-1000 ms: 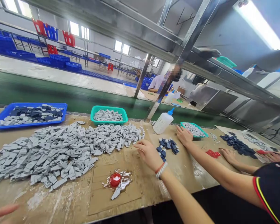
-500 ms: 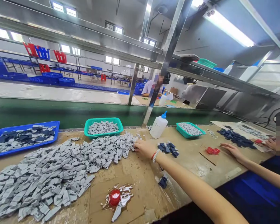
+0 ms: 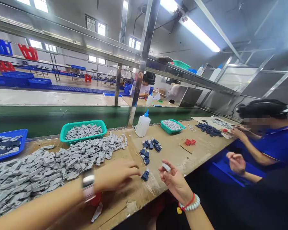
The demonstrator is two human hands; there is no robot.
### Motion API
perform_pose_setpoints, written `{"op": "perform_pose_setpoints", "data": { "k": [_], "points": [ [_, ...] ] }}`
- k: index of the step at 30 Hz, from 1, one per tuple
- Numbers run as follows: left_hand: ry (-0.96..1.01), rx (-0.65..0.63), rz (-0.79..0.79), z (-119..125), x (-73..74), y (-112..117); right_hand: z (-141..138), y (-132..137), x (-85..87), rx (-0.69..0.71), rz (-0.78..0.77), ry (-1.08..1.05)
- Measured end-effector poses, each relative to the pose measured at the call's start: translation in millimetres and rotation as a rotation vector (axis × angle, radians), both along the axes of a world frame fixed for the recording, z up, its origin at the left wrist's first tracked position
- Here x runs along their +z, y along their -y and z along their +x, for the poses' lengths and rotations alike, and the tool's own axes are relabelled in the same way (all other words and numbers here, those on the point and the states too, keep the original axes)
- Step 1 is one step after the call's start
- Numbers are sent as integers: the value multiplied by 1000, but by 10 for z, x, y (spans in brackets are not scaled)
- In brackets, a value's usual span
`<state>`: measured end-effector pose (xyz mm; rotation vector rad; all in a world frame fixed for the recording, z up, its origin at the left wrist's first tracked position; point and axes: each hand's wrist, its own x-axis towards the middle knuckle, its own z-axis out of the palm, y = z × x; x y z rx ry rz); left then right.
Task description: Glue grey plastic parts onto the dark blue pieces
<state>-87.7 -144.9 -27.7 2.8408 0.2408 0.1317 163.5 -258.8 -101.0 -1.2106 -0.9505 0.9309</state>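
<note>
My right hand [image 3: 174, 179], with a bead bracelet on the wrist, is raised near the table's front edge and pinches a small grey plastic part [image 3: 166, 167] at its fingertips. My left hand [image 3: 117, 174], a watch on its wrist, lies low over the cardboard with its fingers stretched to the right. Its fingertips are just short of a dark blue part [image 3: 145, 175]. It is slightly blurred and nothing shows in it. A large pile of grey parts [image 3: 62, 163] spreads to the left. A small cluster of dark blue parts [image 3: 150, 145] lies beyond my hands.
A teal basket [image 3: 68, 127] of grey parts, a white glue bottle [image 3: 142, 124], a second teal basket [image 3: 163, 124] and a blue tray [image 3: 20, 135] stand along the back. Behind them runs a green conveyor [image 3: 50, 116]. A co-worker [image 3: 276, 143] in blue sits at the right.
My right hand has come back from the grey pile to the front edge with a grey part. My left hand has reached in from the left. The view has swung right.
</note>
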Motion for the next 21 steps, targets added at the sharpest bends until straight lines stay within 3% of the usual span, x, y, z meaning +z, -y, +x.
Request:
{"op": "perform_pose_setpoints", "data": {
  "k": [3, 5, 8, 12, 15, 17, 21],
  "points": [
    [-151, -216, 15, 771, -233, -124, 209, 49, -155, -128, -64, 36],
    [-205, -267, 18, 1030, -380, -210, 412, -109, -232, -189, -69, 123],
    [-212, -263, -4, 1098, -509, -329, 740, -565, -319, -294, -96, 261],
    [-170, -175, -75, 987, -545, -443, 983, -1314, -418, -369, -172, 398],
    [-88, -51, -140, 846, -424, -466, 959, -1746, -476, -364, -192, 453],
    [0, 29, -189, 658, -226, -421, 882, -1907, -506, -339, -175, 486],
    [117, 214, -282, -33, 245, -116, 652, -1930, -573, -268, -111, 568]
  ]
}}
